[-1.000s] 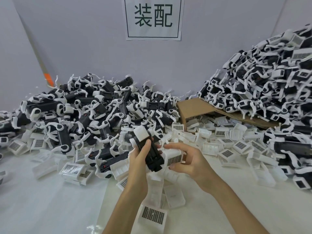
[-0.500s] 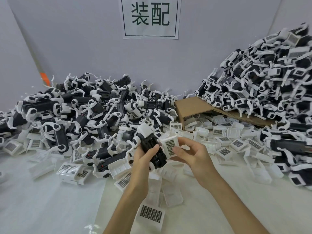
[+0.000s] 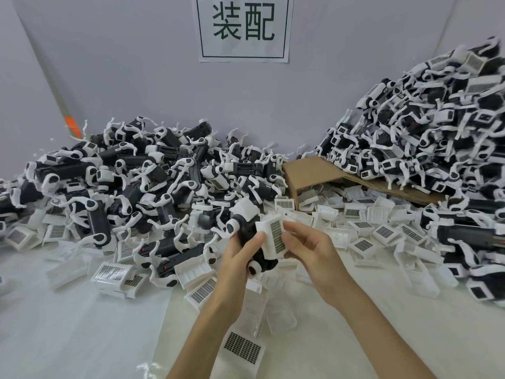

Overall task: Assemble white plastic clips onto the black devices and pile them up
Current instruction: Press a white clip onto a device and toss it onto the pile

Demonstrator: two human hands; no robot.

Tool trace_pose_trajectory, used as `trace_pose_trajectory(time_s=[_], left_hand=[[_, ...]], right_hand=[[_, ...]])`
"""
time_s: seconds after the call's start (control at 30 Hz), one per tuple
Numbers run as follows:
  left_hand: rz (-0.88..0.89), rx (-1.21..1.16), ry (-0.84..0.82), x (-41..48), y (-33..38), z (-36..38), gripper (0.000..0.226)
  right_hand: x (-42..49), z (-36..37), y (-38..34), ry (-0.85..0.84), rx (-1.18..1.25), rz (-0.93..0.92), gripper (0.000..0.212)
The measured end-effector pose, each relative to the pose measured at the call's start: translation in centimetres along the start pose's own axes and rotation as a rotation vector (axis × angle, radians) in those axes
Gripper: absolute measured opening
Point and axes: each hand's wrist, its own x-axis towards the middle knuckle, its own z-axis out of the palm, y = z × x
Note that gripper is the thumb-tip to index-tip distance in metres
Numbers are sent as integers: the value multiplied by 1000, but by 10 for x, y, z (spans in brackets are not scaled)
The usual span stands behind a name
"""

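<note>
My left hand grips a black device with a white head, held upright above the table's middle. My right hand pinches a white plastic clip with a dark grid face and holds it against the device's right side. A pile of black devices lies at the left back. A taller pile of devices with white clips rises at the right. Loose white clips are scattered between the piles and under my hands.
A torn brown cardboard sheet lies under the right pile. A paper sign hangs on the back wall. White padded sheeting covers the table in front left. One grid-faced clip lies between my forearms.
My right hand lifted the white clip from beside the device and brought it up against the device's right side. My left hand kept hold of the device and raised it slightly.
</note>
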Motion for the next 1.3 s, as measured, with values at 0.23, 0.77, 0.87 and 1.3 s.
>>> trace_pose_trajectory(time_s=[0.23, 0.77, 0.87, 1.3], left_hand=[[79, 200, 27, -4, -2, 6, 29], [87, 180, -3, -3, -1, 6, 18], [119, 181, 29, -3, -1, 6, 20], [58, 73, 149, 1, -3, 2, 21]], right_hand=[[-5, 14, 8, 89, -193, -108, 20], [-4, 15, 13, 102, -242, -88, 27], [-4, 16, 14, 116, -250, -83, 29], [-10, 21, 8, -169, -67, -8, 33]])
